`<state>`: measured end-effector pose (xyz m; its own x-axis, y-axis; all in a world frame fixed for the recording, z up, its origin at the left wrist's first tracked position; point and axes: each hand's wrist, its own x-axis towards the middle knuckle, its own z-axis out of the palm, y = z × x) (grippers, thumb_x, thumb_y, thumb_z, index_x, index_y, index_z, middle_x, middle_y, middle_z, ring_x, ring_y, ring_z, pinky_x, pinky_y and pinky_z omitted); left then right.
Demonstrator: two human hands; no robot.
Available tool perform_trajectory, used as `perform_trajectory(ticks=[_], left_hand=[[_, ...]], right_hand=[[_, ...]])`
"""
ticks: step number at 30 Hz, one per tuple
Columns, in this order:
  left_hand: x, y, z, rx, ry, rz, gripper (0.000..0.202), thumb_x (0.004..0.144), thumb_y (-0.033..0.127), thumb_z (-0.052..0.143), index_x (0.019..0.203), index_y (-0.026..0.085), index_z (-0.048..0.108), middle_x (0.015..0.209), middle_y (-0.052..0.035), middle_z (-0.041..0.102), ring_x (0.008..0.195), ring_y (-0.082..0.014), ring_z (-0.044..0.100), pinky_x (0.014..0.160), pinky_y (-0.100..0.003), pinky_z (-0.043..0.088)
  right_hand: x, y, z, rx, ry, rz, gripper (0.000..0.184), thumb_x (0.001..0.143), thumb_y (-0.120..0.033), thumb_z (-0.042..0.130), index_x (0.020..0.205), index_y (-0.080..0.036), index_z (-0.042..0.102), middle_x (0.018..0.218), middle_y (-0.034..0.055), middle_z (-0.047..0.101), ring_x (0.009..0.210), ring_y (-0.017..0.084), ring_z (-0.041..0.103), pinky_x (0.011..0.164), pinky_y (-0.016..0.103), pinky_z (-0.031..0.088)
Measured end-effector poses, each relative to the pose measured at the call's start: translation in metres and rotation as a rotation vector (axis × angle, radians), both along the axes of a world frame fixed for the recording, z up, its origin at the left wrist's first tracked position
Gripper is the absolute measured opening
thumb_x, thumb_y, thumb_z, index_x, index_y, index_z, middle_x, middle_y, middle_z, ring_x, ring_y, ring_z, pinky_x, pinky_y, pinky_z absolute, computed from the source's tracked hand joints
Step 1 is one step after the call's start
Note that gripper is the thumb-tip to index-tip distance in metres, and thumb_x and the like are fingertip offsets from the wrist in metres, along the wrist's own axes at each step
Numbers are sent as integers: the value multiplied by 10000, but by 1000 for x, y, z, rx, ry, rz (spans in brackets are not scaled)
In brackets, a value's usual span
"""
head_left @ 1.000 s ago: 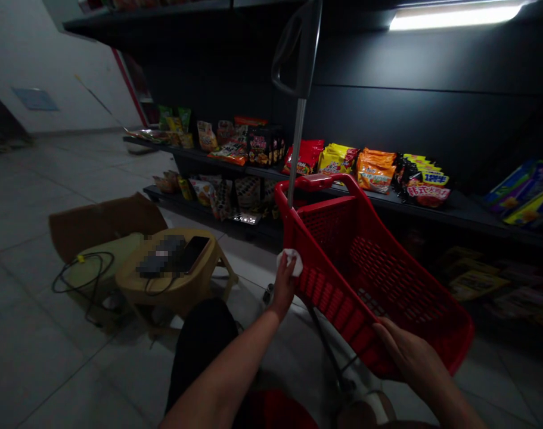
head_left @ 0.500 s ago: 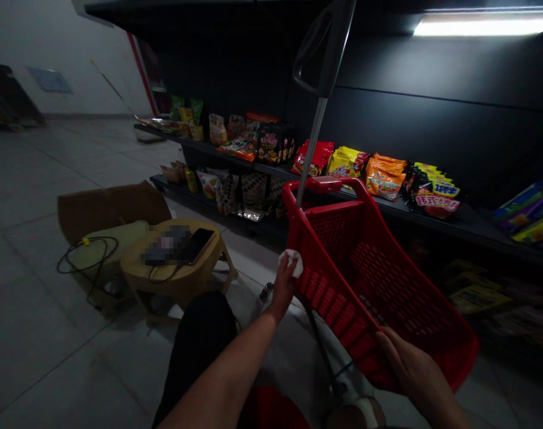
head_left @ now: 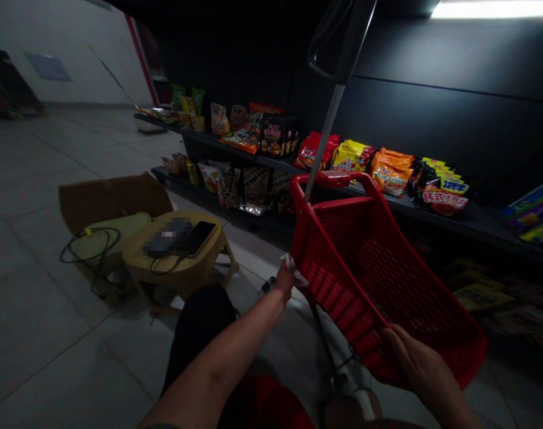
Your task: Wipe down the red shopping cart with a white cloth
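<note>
A red plastic shopping cart (head_left: 338, 304) with a perforated basket stands tilted before me, its grey handle (head_left: 345, 47) rising on a metal pole. At the basket's near left corner, my left hand (head_left: 285, 279) is closed on a crumpled white cloth or tissue (head_left: 300, 279), held against the lower outer wall. Some of its fingers are hidden behind the cloth. My right hand (head_left: 418, 357) grips the basket's near rim further right, thumb on top and the other fingers out of sight.
Dark shelves (head_left: 271, 162) with bagged snacks and noodle packs (head_left: 391, 171) run behind the cart. On the left, a yellow stool (head_left: 139, 253) holds a phone (head_left: 198, 238) and a blurred dark object. A cardboard box (head_left: 110, 199) and a looped cable (head_left: 105, 256) are beside it.
My left hand with the white cloth has slid down the corner of the basket. My right hand keeps its hold on the rim. The whole view has shifted slightly.
</note>
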<state>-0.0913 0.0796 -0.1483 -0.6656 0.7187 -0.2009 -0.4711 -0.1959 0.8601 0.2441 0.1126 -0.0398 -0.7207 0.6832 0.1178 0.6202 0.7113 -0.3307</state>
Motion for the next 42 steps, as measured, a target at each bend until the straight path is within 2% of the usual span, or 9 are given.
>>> perform_trajectory(ticks=[6, 10, 15, 19, 23, 25, 32, 37, 42], left_hand=[[26, -3, 50, 96, 500, -1, 544, 811, 178, 583, 1346, 277, 578, 1494, -37, 491, 1396, -247, 409, 1194, -397, 285], [19, -8, 51, -14, 881, 87, 561, 797, 138, 572, 1352, 215, 569, 1457, -109, 503, 1383, -273, 402, 1190, -438, 274], [14, 2, 51, -81, 877, 135, 503, 810, 129, 532, 1307, 185, 591, 1371, -139, 546, 1310, -300, 455, 1152, -454, 308], [52, -3, 62, -67, 931, 173, 503, 873, 136, 473, 1369, 209, 516, 1389, -119, 512, 1326, -242, 437, 1166, -418, 306], [87, -31, 53, 6, 1069, -31, 428, 922, 216, 496, 1346, 239, 546, 1406, -101, 482, 1338, -232, 426, 1164, -428, 329], [84, -33, 50, 14, 1051, -55, 436, 934, 250, 501, 1369, 250, 531, 1438, -100, 439, 1357, -231, 411, 1170, -420, 328], [33, 17, 76, -87, 901, 264, 468, 875, 151, 496, 1342, 187, 509, 1341, -130, 487, 1301, -240, 449, 1151, -428, 333], [66, -18, 67, 28, 991, 69, 370, 880, 172, 538, 1243, 235, 572, 1213, -80, 584, 1184, -217, 540, 1073, -418, 416], [47, -23, 105, 115, 1118, 211, 460, 941, 222, 490, 1400, 257, 485, 1512, -98, 368, 1413, -234, 364, 1181, -431, 306]], right_hand=[[-6, -14, 0, 45, 30, -85, 429, 959, -440, 310, 1105, -291, 685, 1148, 62, 738, 957, 246, 734, 761, 317, 583], [-8, -16, 2, 90, 17, -16, 444, 960, -395, 279, 1110, -284, 682, 1228, 62, 706, 996, 225, 720, 792, 321, 568], [-14, -13, 7, 5, 22, -103, 413, 958, -507, 332, 1064, -305, 676, 1083, 31, 759, 897, 230, 742, 691, 287, 563], [-16, -14, 13, -74, 19, -164, 423, 963, -558, 332, 1024, -301, 663, 971, 22, 773, 860, 242, 747, 666, 285, 545], [-10, -13, 14, -118, -22, -178, 418, 962, -574, 340, 1064, -309, 647, 954, 15, 774, 889, 241, 746, 675, 281, 533], [-8, -13, 14, -104, -26, -174, 410, 963, -569, 341, 1061, -310, 644, 965, 18, 773, 891, 240, 743, 683, 283, 526], [-20, -21, 25, -102, -102, -183, 475, 979, -574, 256, 1003, -280, 628, 833, 31, 748, 820, 257, 735, 645, 303, 483], [-21, -23, 27, -90, -57, -188, 504, 978, -581, 251, 1123, -291, 637, 971, 43, 763, 878, 268, 738, 670, 321, 507], [-11, -25, 21, -128, 127, -169, 476, 980, -560, 301, 1223, -310, 625, 1088, 25, 753, 965, 247, 726, 771, 334, 542]])
